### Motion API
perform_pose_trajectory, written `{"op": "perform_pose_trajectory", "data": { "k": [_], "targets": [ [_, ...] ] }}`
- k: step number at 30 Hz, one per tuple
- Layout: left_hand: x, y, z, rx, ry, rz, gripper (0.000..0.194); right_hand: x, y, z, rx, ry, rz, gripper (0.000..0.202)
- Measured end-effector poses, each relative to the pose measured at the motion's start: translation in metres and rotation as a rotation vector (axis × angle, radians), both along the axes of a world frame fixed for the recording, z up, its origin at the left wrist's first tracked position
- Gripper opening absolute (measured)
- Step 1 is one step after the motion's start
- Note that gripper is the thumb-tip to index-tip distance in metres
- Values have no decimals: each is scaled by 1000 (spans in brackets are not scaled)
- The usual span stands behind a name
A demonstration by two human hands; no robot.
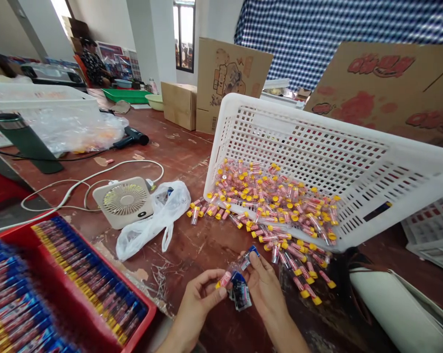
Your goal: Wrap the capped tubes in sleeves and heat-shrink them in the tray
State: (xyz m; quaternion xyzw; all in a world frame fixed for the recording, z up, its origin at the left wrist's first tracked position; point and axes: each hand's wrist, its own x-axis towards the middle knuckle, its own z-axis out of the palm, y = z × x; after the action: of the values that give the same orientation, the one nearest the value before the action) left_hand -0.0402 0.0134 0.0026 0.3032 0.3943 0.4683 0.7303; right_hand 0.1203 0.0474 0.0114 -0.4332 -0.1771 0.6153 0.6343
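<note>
Between finger and thumb, my left hand (203, 295) grips a small clear tube (224, 280) with pink contents and a yellow cap. My right hand (261, 279) holds a clear plastic sleeve (245, 262) with a blue end, close beside the tube. Dark printed packets (240, 293) hang between both hands, near the right palm. Many yellow-capped tubes (273, 196) spill from a tipped white basket (317, 132) onto the table beyond my hands. At the lower left, a red tray (150, 310) holds rows of blue-ended packed tubes (92, 279).
A small fan (125, 200) and a white plastic bag (151, 228) lie left of the basket. Farther left are a green bottle (28, 142) and a hair dryer (133, 137). A pale green bag (401, 309) sits at right. A person sits in the background.
</note>
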Motion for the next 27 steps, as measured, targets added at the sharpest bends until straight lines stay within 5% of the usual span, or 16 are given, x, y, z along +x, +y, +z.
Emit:
{"op": "perform_pose_trajectory", "data": {
  "k": [14,21,27],
  "targets": [
    [1,2,-6,51,-57,40,41,-2,-2,-2,150,-439,253,33],
    [4,7,2,97,-103,104,36,-12,-7,-10,178,-511,348,34],
    [-3,10,5,51,-144,35,38,-18,-10,-6,142,-414,308,34]
  ]
}}
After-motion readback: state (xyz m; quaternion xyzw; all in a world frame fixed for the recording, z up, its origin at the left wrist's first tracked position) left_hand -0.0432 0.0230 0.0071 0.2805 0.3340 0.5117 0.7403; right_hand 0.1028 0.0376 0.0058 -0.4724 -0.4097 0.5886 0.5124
